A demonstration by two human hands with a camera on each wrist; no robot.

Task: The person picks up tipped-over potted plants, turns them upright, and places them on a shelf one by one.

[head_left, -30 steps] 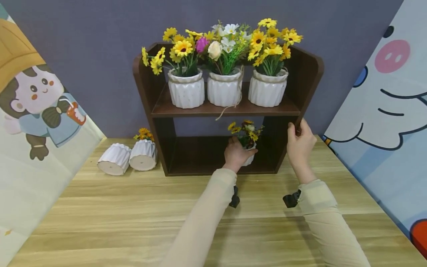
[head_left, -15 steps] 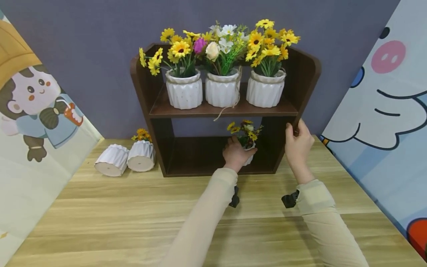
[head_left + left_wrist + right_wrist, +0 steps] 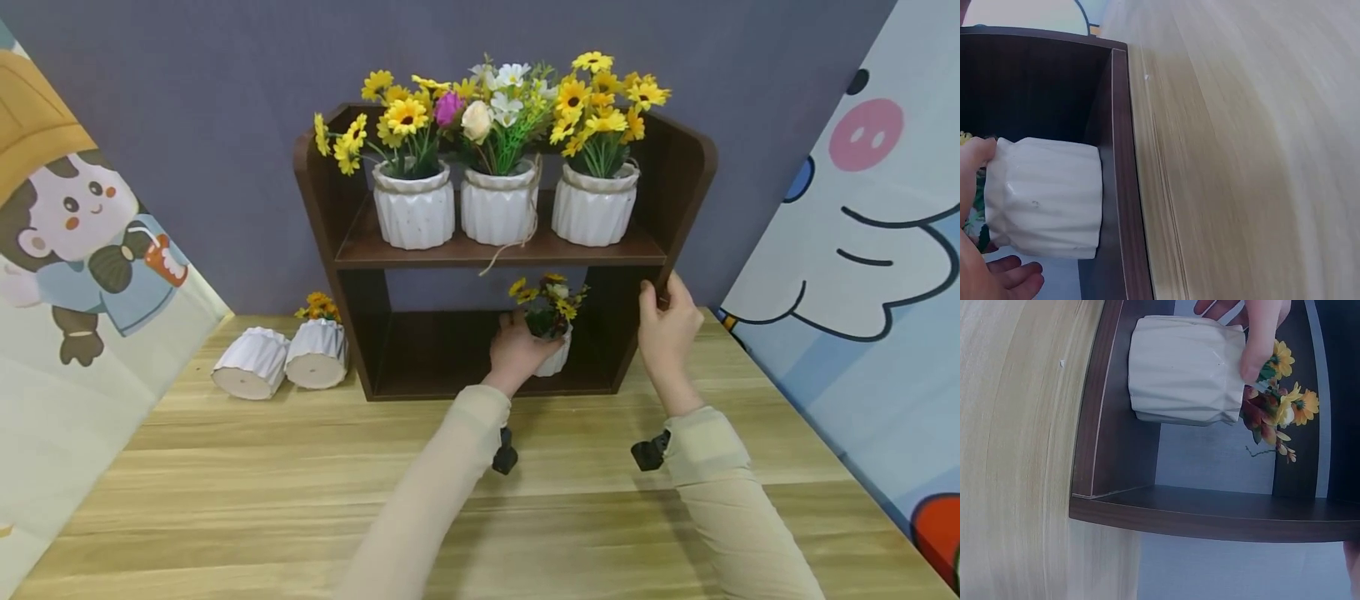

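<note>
In the lower compartment of a dark brown wooden shelf (image 3: 506,257), a small white fluted flower pot (image 3: 555,357) with yellow flowers stands upright toward the right. My left hand (image 3: 519,350) is at its left and front. In the left wrist view, the thumb lies at the rim of the white pot (image 3: 1050,199), while the loosely bent fingers (image 3: 1019,278) are apart from its wall. The right wrist view shows this pot (image 3: 1185,370) on the compartment floor. My right hand (image 3: 670,333) grips the front edge of the shelf's right side panel.
Three white pots with flowers (image 3: 415,208) stand in a row on the upper shelf, a string hanging from the middle one. Left of the shelf, two white pots (image 3: 251,364) lie on their sides on the wooden table (image 3: 225,500). Printed panels flank the table.
My left hand has shifted left, its thumb drawing back from the pot's right side and loosening its hold. The pot stays in the lower compartment. My right hand still grips the side panel.
</note>
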